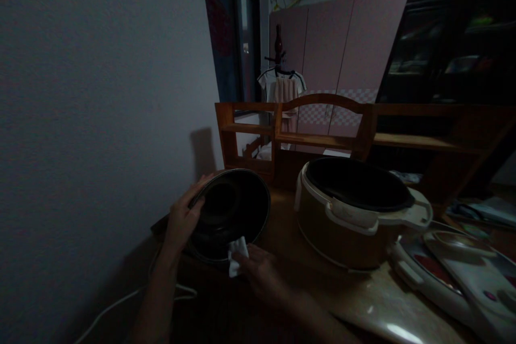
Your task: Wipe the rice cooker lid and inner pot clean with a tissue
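A dark, round pot (231, 209) is tilted on the table beside the wall, its hollow inside facing me. My left hand (186, 217) grips its left rim, with the thumb inside and the other fingers round the outside. At the near lower rim, my right hand (258, 266) pinches a crumpled white tissue or cloth (238, 255) against the pot. Right of both hands stands a rice cooker body (342, 231) with a pale rim, a front handle and a black inside. The pot's underside is hidden.
A pale appliance lid (447, 274) lies at the right of the wooden table (282, 220). Behind stands a wooden shelf rack (318, 140). The wall (100, 118) rises close on the left, and a white cord (116, 298) hangs below my left arm.
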### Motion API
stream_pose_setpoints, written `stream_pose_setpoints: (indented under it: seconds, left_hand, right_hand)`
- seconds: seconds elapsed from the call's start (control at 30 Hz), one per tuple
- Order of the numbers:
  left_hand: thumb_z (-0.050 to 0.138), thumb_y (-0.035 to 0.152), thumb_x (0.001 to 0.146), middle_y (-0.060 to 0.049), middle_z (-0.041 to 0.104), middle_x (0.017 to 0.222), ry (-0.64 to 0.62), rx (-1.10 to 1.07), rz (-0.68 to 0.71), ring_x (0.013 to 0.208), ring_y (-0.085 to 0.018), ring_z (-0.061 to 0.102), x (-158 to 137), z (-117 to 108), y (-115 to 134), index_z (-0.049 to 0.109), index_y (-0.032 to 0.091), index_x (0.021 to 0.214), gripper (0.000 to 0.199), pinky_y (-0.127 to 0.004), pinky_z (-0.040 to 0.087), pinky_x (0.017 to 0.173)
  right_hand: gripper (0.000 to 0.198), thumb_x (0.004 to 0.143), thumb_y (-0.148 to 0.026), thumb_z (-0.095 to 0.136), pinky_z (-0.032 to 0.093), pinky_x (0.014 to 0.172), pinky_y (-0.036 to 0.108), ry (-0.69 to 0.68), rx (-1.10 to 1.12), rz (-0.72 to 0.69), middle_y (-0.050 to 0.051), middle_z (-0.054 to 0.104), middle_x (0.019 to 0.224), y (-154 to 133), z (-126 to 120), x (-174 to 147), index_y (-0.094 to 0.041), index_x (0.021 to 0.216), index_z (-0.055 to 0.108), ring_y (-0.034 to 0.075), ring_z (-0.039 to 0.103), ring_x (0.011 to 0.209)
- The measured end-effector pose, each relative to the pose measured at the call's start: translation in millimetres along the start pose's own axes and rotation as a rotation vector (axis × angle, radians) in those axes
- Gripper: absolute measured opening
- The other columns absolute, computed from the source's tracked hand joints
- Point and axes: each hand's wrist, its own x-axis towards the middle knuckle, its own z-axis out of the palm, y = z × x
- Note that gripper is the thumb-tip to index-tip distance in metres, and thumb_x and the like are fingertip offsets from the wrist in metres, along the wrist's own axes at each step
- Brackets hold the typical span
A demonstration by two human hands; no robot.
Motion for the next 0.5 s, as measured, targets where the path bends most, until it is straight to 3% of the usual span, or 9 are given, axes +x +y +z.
stream_pose_setpoints:
  seconds: [0.27, 0.4, 0.5]
  left_hand:
    - [0.044, 0.016, 0.087, 0.003, 0.055, 0.144, -0.287, 0.039, 0.164, 0.141, -0.018, 0.042, 31.5, 23.5, 25.2, 0.060, 0.028, 0.135, 0.052, -0.045, 0.016, 0.124]
    - [0.044, 0.013, 0.084, 0.004, 0.059, 0.140, -0.340, 0.011, 0.180, 0.139, -0.017, 0.044, 44.4, 31.7, 31.6, 0.062, 0.027, 0.133, 0.054, -0.042, 0.021, 0.124]
    - [0.044, 0.013, 0.082, 0.003, 0.060, 0.139, -0.345, -0.011, 0.154, 0.139, -0.017, 0.045, 49.8, 32.7, 30.8, 0.063, 0.026, 0.132, 0.054, -0.041, 0.023, 0.123]
  right_hand:
    - [0.062, 0.095, -0.012, 0.047, 0.046, 0.106, 0.039, -0.025, -0.139, 0.073, 0.013, 0.052, 0.145, 24.0, -19.1, -8.2, -0.023, 0.153, 0.029, 0.023, 0.046, 0.136]
    - [0.059, 0.093, -0.010, 0.046, 0.047, 0.102, 0.038, -0.019, -0.176, 0.118, 0.013, 0.059, 0.136, 31.7, -27.2, -2.0, -0.021, 0.150, 0.034, 0.024, 0.052, 0.129]
    - [0.051, 0.094, -0.013, 0.045, 0.049, 0.096, 0.036, -0.026, -0.181, 0.168, 0.014, 0.064, 0.127, 41.1, -19.1, 1.6, -0.019, 0.144, 0.042, 0.025, 0.058, 0.119]
